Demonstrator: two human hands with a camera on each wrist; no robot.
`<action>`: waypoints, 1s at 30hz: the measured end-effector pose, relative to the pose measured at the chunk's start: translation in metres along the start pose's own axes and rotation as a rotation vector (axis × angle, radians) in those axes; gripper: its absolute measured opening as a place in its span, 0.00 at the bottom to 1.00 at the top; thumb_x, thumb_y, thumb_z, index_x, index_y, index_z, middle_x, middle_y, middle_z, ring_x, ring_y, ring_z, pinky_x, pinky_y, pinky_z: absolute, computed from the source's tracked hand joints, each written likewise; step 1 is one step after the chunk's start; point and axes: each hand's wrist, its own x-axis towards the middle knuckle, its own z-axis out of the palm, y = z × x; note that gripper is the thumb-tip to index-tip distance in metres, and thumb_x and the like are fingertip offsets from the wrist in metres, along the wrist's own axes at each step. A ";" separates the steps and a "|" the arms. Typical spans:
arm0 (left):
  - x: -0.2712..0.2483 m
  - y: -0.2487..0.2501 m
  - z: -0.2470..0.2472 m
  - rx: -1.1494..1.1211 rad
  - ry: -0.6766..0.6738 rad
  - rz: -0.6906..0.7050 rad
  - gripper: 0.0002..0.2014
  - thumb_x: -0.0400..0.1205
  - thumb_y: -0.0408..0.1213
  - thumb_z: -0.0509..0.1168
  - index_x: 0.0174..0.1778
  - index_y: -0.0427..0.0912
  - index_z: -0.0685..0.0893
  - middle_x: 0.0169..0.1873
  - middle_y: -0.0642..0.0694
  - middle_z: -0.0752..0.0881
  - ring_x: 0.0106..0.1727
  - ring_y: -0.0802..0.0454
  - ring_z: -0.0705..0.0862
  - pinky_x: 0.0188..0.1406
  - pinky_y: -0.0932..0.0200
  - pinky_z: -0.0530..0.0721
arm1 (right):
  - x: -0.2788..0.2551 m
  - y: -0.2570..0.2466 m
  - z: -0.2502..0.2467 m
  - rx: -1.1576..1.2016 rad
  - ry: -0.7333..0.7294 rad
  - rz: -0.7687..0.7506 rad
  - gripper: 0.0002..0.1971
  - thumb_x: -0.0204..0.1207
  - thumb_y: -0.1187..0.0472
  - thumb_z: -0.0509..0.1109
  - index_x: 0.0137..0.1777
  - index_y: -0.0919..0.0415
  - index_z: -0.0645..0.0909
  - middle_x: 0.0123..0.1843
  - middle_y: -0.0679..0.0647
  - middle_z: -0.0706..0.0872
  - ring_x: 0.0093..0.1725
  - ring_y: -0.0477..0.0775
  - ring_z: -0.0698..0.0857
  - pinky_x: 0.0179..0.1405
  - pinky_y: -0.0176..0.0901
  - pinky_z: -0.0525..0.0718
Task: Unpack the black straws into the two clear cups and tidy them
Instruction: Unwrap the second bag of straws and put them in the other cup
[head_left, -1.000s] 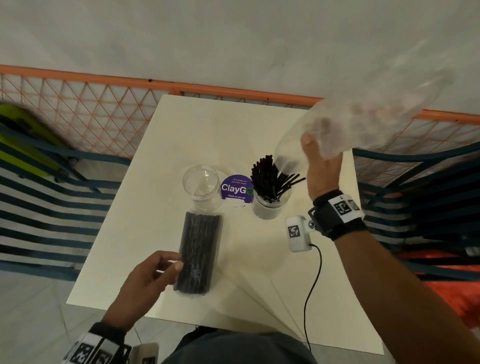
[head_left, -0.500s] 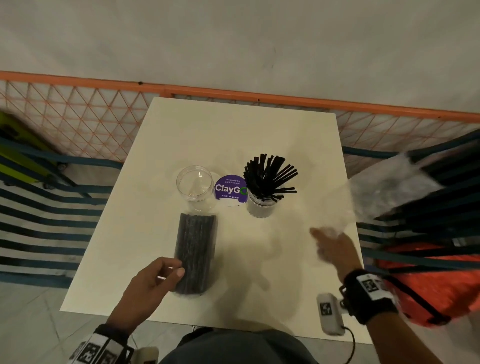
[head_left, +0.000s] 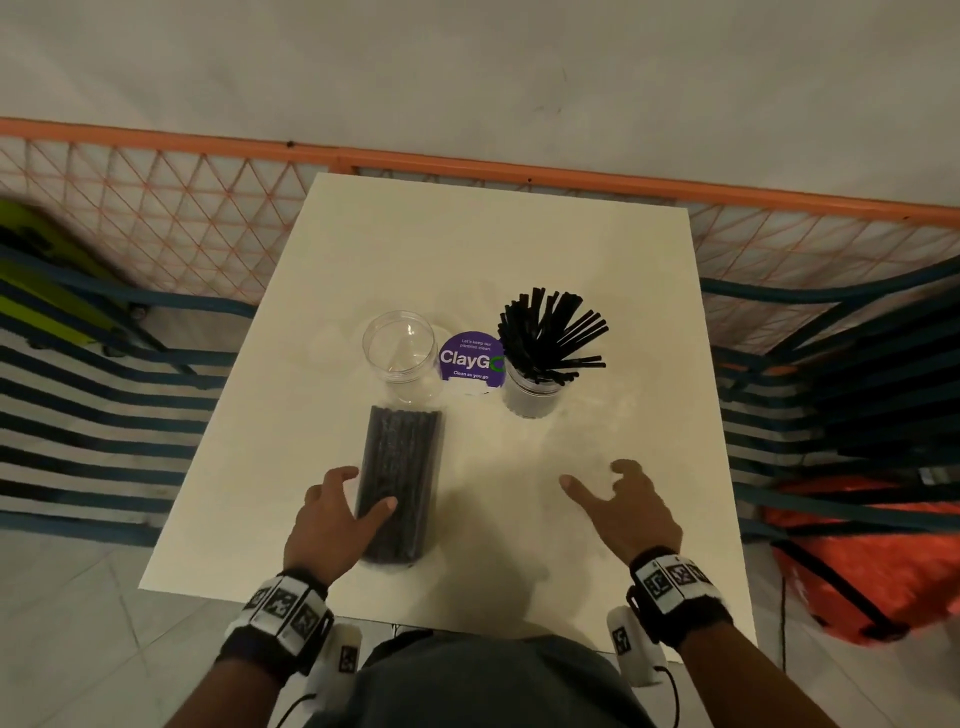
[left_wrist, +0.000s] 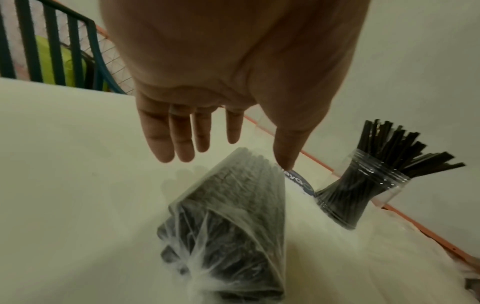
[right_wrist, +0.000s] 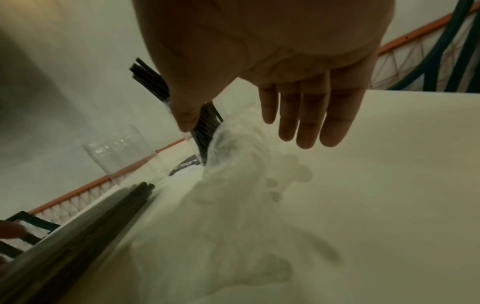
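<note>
- A sealed pack of black straws (head_left: 400, 480) lies flat on the white table (head_left: 597, 270), long axis pointing away from the person, far end just short of the empty clear cup (head_left: 399, 353). The straws inside are packed tight and parallel in a cloudy, see-through wrapper; the left wrist view shows the wrapper gathered into wrinkles at the near end.
- The filled clear cup (head_left: 531, 392) stands right of the empty one, with a round purple sticker (head_left: 470, 361) between them. Its loose black straws (head_left: 545, 332) splay outward in a fan, mostly leaning right.
- The left hand (head_left: 332, 525) sits at the pack's near left side, fingers relaxed and spread, thumb lying across the wrapper; not closed around it.
- The right hand (head_left: 631, 506) hovers above bare table, fingers apart, holding nothing.
- Behind the table runs an orange mesh railing (head_left: 208, 208).
</note>
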 end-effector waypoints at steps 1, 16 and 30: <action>0.004 -0.002 0.003 -0.007 -0.008 -0.027 0.38 0.73 0.61 0.73 0.75 0.51 0.68 0.69 0.35 0.77 0.68 0.38 0.80 0.64 0.39 0.82 | -0.004 0.002 -0.002 0.008 0.042 -0.027 0.45 0.60 0.18 0.63 0.71 0.46 0.67 0.71 0.50 0.79 0.65 0.58 0.82 0.62 0.60 0.79; 0.014 -0.022 0.032 -0.522 -0.227 -0.210 0.35 0.74 0.40 0.80 0.74 0.39 0.71 0.59 0.35 0.86 0.54 0.40 0.89 0.51 0.41 0.90 | -0.035 -0.053 0.064 -0.249 -0.628 -0.428 0.28 0.74 0.37 0.70 0.71 0.46 0.73 0.57 0.44 0.89 0.56 0.50 0.85 0.60 0.48 0.82; -0.029 0.003 -0.043 -0.762 -0.513 0.044 0.29 0.78 0.65 0.65 0.74 0.62 0.70 0.58 0.43 0.90 0.53 0.43 0.92 0.45 0.51 0.87 | -0.066 -0.094 0.074 0.097 -0.527 -0.457 0.31 0.67 0.24 0.64 0.57 0.47 0.80 0.48 0.48 0.90 0.46 0.46 0.88 0.50 0.46 0.86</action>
